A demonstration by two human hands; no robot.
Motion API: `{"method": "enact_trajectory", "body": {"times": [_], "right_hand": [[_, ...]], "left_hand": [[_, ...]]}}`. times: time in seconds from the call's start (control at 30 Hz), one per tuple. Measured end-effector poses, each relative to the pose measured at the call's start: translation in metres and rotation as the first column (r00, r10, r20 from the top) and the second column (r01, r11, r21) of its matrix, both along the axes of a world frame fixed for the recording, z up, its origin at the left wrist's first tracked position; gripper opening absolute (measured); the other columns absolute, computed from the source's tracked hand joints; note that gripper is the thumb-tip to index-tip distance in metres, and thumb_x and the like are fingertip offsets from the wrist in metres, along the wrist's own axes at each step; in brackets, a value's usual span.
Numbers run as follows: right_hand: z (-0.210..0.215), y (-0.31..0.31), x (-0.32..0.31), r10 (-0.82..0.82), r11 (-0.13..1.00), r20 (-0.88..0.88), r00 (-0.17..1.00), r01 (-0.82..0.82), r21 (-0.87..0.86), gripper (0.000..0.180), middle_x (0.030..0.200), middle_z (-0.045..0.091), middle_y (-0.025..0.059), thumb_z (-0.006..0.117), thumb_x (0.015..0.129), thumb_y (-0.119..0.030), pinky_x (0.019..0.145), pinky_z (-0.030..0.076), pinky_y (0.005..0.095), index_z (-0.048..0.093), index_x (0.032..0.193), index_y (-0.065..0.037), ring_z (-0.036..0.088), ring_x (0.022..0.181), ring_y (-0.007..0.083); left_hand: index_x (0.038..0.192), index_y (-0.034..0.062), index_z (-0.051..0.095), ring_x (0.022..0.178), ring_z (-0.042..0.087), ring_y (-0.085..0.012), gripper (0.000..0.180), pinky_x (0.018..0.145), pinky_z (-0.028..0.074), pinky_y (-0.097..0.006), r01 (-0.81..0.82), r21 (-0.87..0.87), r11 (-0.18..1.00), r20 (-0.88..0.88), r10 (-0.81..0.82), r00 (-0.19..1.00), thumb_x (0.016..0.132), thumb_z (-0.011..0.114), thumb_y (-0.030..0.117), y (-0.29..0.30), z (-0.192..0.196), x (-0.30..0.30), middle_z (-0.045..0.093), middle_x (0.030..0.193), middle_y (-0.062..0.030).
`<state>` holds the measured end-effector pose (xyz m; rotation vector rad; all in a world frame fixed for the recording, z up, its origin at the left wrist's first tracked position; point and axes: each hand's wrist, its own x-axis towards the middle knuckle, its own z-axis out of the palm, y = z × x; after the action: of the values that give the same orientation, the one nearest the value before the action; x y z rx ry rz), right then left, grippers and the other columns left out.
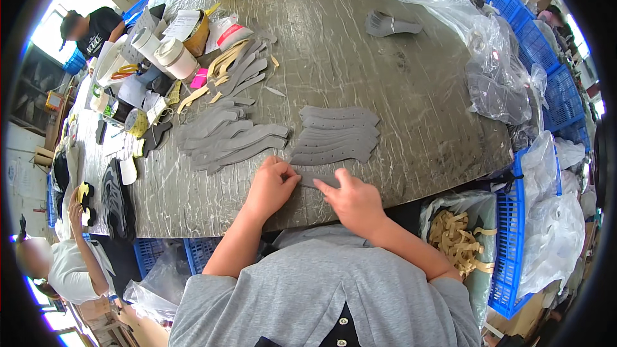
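A narrow grey cut-out strip (313,176) lies on the table in front of me, between my hands. My left hand (271,187) is closed, thumb and forefinger pinching the strip's left end. At its other end my right hand (353,200) is closed too, a fingertip pressed on the strip and the rest of the fingers curled. Just beyond my hands is a neat overlapping row of grey strips with small holes (337,135). To the left of that row spreads a looser pile of curved grey strips (234,135). Whatever is under my fingertips is hidden.
The dark, scuffed table (411,109) carries white containers (173,58), papers and tan strips at left. A tied grey bundle (391,24) lies farther off. Plastic bags (495,71) line the right edge; a bin of tan scraps (453,238) stands beside me. Other people work at left and across.
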<state>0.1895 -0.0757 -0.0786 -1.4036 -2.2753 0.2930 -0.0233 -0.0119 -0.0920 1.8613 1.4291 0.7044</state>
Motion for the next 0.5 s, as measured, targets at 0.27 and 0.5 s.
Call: {"method": "enact_trajectory", "body": {"times": [0.27, 0.5], "right_hand": [[-0.004, 0.009, 0.008, -0.148, 0.986, -0.073, 0.986, 0.142, -0.082, 0.036, 0.111, 0.054, 0.0086, 0.073, 0.080, -0.022, 0.060, 0.052, 0.0377, 0.067, 0.115, -0.015, 0.064, 0.071, 0.0252], [0.000, 0.028, 0.023, -0.180, 0.984, 0.004, 0.984, 0.180, 0.014, 0.042, 0.134, 0.052, 0.0119, 0.074, 0.079, -0.026, 0.066, 0.054, 0.0377, 0.066, 0.120, -0.020, 0.066, 0.078, 0.0248]], "left_hand": [[0.077, -0.0002, 0.067, 0.057, 0.052, -0.0113, 0.008, 0.054, 0.042, -0.026, -0.116, -0.098, 0.988, 0.116, 0.127, 0.985, 0.078, 0.073, 0.004, 0.001, 0.003, -0.012, 0.062, 0.074, -0.0044], [0.102, 0.0019, 0.066, 0.060, 0.053, -0.0093, 0.025, 0.054, 0.043, -0.024, -0.484, -0.130, 0.865, 0.240, 0.501, 0.831, 0.078, 0.074, 0.004, 0.040, 0.015, -0.100, 0.063, 0.073, -0.0037]]}}
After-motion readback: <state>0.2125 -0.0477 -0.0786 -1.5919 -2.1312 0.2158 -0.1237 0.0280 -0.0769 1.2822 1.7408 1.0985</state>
